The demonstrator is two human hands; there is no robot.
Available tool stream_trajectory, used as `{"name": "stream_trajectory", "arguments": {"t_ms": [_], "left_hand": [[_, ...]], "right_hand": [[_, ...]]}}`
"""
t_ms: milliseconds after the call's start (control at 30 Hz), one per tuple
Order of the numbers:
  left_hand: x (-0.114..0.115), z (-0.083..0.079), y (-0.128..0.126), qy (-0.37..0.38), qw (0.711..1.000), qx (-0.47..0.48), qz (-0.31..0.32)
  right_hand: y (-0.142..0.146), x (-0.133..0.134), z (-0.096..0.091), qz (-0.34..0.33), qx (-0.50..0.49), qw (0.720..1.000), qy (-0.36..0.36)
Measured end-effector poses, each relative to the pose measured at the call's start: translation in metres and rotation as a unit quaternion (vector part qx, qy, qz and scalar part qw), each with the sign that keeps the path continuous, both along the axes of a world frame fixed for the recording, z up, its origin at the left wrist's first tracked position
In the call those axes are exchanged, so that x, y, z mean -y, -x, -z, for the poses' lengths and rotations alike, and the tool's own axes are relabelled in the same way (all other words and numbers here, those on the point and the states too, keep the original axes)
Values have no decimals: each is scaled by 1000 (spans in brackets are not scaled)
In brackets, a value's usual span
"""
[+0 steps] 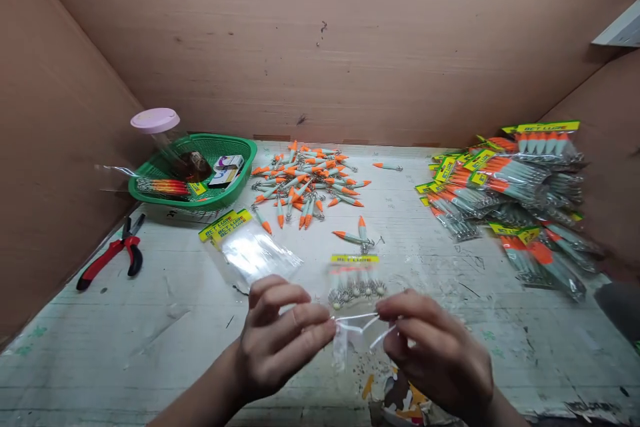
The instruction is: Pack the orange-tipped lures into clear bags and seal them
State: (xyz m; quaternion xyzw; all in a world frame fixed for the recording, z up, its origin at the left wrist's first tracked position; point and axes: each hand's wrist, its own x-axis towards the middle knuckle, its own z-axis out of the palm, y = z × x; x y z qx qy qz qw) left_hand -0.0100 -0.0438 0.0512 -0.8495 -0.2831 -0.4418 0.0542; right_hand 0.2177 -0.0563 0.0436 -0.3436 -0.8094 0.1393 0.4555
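My left hand (pixel 280 337) and my right hand (pixel 433 347) are low in the middle, fingers pinched on the near edge of a clear plastic bag (pixel 354 280). The bag has a yellow header and holds several orange-tipped lures with their metal hooks toward me. A stack of unfilled clear bags (pixel 247 243) with yellow headers lies just left of it. Two loose lures (pixel 353 235) rest right behind the bag. A big pile of loose orange and pale lures (pixel 307 183) lies further back on the table.
A green basket (pixel 197 170) with a pink-lidded clear jar (pixel 163 137) and small boxes sits back left. Red-handled pliers (pixel 113 252) lie at the left. Several filled packets (pixel 520 197) are heaped at the right. Cardboard walls enclose the worn tabletop (pixel 150 347).
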Motion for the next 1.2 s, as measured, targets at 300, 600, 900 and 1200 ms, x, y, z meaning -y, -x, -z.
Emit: {"name": "stream_trajectory", "arguments": {"t_ms": [300,600,900,1200], "left_hand": [[49,74,5,83,986,-142,-13],[63,84,18,190,978,-78,31],[61,84,-4,319,941,32,-112],[46,88,-5,434,897,56,-65]], "right_hand": [[-5,34,72,-66,137,988,14],[20,39,64,-3,70,994,86],[38,26,64,7,218,976,14],[51,19,76,13,237,964,-116]]}}
